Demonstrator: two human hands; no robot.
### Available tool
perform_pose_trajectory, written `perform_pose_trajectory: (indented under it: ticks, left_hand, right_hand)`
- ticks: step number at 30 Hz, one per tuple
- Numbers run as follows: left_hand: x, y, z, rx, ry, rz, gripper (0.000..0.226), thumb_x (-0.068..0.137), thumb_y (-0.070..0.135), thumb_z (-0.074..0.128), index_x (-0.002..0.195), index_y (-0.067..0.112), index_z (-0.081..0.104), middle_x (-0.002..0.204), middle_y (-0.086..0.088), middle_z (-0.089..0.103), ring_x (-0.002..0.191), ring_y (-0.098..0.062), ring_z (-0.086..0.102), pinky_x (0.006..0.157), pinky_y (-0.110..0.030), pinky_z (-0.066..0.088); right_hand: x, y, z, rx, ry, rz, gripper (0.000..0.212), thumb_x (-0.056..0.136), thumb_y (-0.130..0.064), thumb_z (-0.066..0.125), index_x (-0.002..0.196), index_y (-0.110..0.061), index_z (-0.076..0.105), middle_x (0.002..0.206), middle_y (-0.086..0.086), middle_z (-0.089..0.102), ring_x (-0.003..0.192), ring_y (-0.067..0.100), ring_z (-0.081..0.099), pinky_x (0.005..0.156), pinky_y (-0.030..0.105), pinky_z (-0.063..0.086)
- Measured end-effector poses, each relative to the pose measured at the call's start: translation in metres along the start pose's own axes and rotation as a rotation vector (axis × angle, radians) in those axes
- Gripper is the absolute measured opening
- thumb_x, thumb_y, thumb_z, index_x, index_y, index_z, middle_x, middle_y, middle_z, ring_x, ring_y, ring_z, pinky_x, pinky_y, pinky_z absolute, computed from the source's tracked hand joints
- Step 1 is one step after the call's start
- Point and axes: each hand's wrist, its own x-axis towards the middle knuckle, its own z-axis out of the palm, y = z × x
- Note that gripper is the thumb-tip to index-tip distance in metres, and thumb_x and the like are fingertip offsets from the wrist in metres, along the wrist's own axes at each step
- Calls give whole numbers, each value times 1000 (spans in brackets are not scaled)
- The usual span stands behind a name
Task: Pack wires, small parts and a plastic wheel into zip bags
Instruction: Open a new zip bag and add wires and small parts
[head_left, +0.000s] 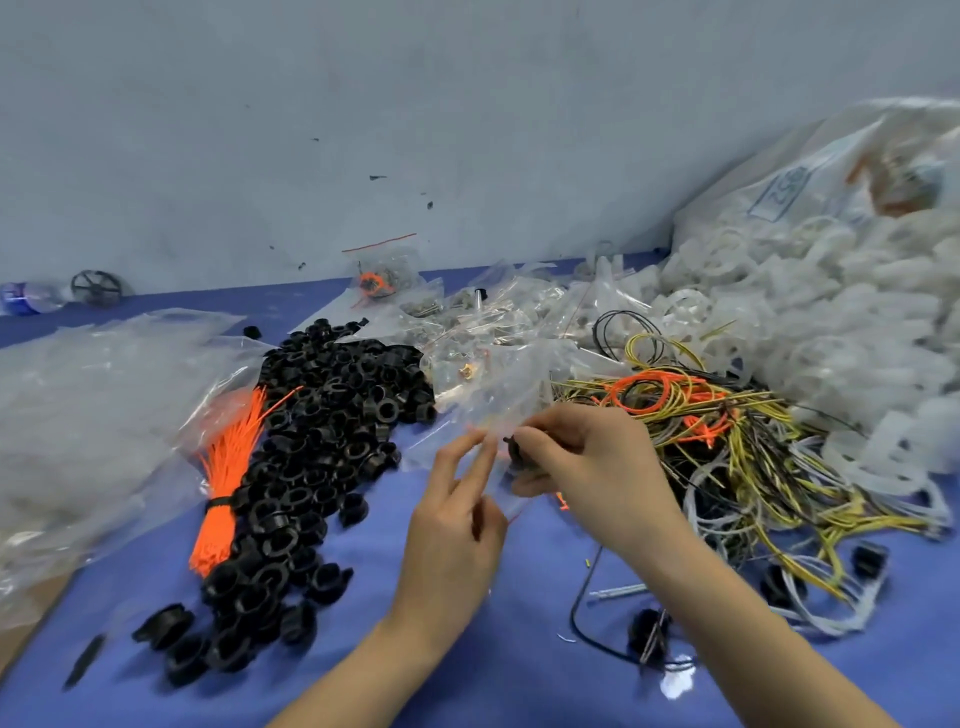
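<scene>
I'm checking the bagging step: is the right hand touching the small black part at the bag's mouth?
Touching. The head view shows the right hand pinching the small black part at the zip bag.

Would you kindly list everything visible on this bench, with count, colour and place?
zip bag: one, clear, centre, held open by both hands
black rings: large heap, left of centre
cable ties: one bundle, orange, beside the rings
wires: tangled heap, yellow, orange, black, grey, right
white plastic parts: big pile, far right
filled bags: several, clear, behind centre
wheel: one, black, far left by the wall
bottle: one, clear, far left
left hand: pinches the bag
right hand: holds a small black part at the bag's mouth
</scene>
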Motion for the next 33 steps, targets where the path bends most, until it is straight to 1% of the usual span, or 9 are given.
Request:
perform_pose_trajectory:
  ticks: [4, 7, 10, 13, 18, 22, 25, 30, 33]
  left_hand:
    - [2, 13, -1, 36, 8, 111, 65, 83, -9, 50, 144, 9, 40, 152, 1, 36, 88, -2, 54, 55, -15, 37]
    - [0, 16, -3, 12, -7, 91, 70, 83, -17, 53, 146, 6, 34, 154, -2, 33, 91, 9, 50, 55, -10, 35]
    - [1, 17, -3, -26, -2, 42, 71, 83, -20, 54, 145, 7, 34, 153, 0, 33, 81, 12, 50, 58, -4, 30]
    - [2, 15, -1, -36, 7, 55, 69, 82, -21, 54, 144, 4, 37, 153, 0, 34, 73, 10, 49, 55, -8, 30]
    - [-1, 12, -1, -28, 1, 112, 63, 83, -15, 50, 142, 4, 42, 151, -1, 37, 85, 3, 50, 53, -10, 32]
    - [1, 10, 1, -12, 10, 148, 60, 81, -7, 47, 140, 1, 44, 148, -3, 41, 91, -1, 47, 56, -6, 30]
    - [3, 9, 1, -18, 8, 142, 60, 82, -6, 47, 141, 1, 43, 149, -3, 41, 90, 4, 47, 56, -5, 29]
    - [1, 9, 2, -40, 6, 132, 59, 86, -2, 45, 144, 6, 40, 151, 4, 38, 85, -3, 49, 50, -14, 31]
    - [1, 9, 2, -47, 11, 130, 59, 85, -3, 45, 144, 6, 41, 151, 3, 38, 89, -5, 47, 48, -18, 34]
  right_hand:
    - [2, 9, 2, -342, -66, -26, 16, 90, -12, 55, 91, 0, 67, 82, 14, 71, 76, 19, 70, 76, 39, 54]
    - [1, 8, 8, -333, -40, -64, 21, 89, -15, 58, 102, 1, 65, 90, 15, 72, 79, 29, 69, 76, 44, 53]
    - [6, -1, -5, -121, 296, -226, 17, 87, -23, 60, 75, -15, 69, 60, -10, 66, 52, 13, 65, 55, 29, 51]
    - [37, 8, -38, -232, 586, -324, 26, 89, -28, 55, 71, -12, 64, 58, -7, 63, 52, 16, 61, 53, 28, 43]
    - [92, 57, -82, -1037, 150, -73, 28, 91, -8, 49, 116, -6, 61, 114, 11, 62, 105, 29, 56, 87, 40, 49]
    - [100, 75, -89, -1237, 12, -108, 22, 89, -4, 51, 105, -5, 66, 107, 9, 59, 103, 29, 52, 82, 40, 50]
    - [103, 70, -93, -1139, 103, -204, 18, 92, -8, 50, 97, -5, 68, 95, 10, 64, 94, 28, 56, 73, 37, 50]
    - [101, 47, -103, -647, 363, -193, 19, 92, -19, 59, 99, -9, 73, 74, 10, 69, 67, 19, 60, 61, 28, 42]
    - [102, 34, -105, -59, 425, -34, 15, 93, -15, 58, 95, -5, 70, 69, 6, 66, 52, 4, 61, 56, 15, 48]
